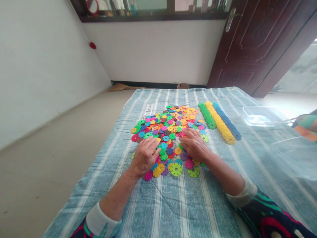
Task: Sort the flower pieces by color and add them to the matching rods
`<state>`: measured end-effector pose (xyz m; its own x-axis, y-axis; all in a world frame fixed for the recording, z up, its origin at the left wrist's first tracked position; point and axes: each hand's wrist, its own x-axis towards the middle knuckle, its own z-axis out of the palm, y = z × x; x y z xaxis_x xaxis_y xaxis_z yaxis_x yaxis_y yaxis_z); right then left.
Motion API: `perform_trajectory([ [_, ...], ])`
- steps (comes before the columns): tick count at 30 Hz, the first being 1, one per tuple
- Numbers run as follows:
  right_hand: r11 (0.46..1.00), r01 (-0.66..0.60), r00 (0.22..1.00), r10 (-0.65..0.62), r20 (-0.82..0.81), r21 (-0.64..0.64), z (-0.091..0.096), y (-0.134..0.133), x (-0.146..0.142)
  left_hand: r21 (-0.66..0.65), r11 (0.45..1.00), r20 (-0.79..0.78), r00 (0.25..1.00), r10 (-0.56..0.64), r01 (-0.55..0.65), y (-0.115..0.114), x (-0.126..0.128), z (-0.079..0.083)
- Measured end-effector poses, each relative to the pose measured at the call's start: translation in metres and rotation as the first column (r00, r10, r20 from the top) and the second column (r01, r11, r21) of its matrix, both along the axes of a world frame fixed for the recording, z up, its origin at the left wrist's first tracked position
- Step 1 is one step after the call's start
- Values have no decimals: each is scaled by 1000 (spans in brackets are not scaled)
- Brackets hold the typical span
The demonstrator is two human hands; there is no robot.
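Observation:
A loose heap of multicoloured plastic snowflake-shaped interlocking discs (165, 132) lies on a blue-striped quilt (158, 205). My left hand (145, 157) rests palm down on the heap's lower left part, and my right hand (194, 144) lies palm down on its lower right part. Neither hand visibly holds a disc, though discs beneath the palms are hidden. To the right of my right hand lie a green stack of discs (206, 115), a yellow stack (220, 124) and a blue stack (227, 120), side by side.
A transparent plastic box (262, 116) stands on the quilt's right side, beyond the stacks. A multicoloured cloth (305, 125) shows at the right edge. The bed meets a tiled floor (49, 148) on the left. A broom (121, 87) lies against the far wall, near a dark wooden door (247, 46).

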<state>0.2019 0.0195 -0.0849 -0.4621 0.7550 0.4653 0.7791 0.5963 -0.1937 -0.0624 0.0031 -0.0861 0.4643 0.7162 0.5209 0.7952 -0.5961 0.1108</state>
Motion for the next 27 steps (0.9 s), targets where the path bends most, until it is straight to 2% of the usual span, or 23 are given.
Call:
perform_trajectory([
  [5, 985, -170, 985, 170, 4, 1, 5, -8, -6, 30, 998, 47, 998, 49, -50, 8, -16, 6],
  [12, 962, -264, 957, 271, 107, -76, 17, -26, -25, -27, 993, 105, 988, 113, -111, 11, -24, 7],
  [15, 945, -305, 932, 322, 166, -119, 18, -28, -39, -66, 993, 107, 989, 103, -97, 10, -22, 7],
  [18, 961, -241, 947, 263, 182, -137, 13, -23, -46, -104, 992, 90, 992, 85, -75, 9, -23, 7],
  [24, 992, 42, 989, -26, 142, -116, 5, -12, -36, -147, 984, 63, 992, 112, -102, 9, -25, 1],
  [27, 993, 75, 989, -62, 137, -91, 6, -15, -34, -117, 983, 48, 988, 148, -142, 9, -22, -2],
])
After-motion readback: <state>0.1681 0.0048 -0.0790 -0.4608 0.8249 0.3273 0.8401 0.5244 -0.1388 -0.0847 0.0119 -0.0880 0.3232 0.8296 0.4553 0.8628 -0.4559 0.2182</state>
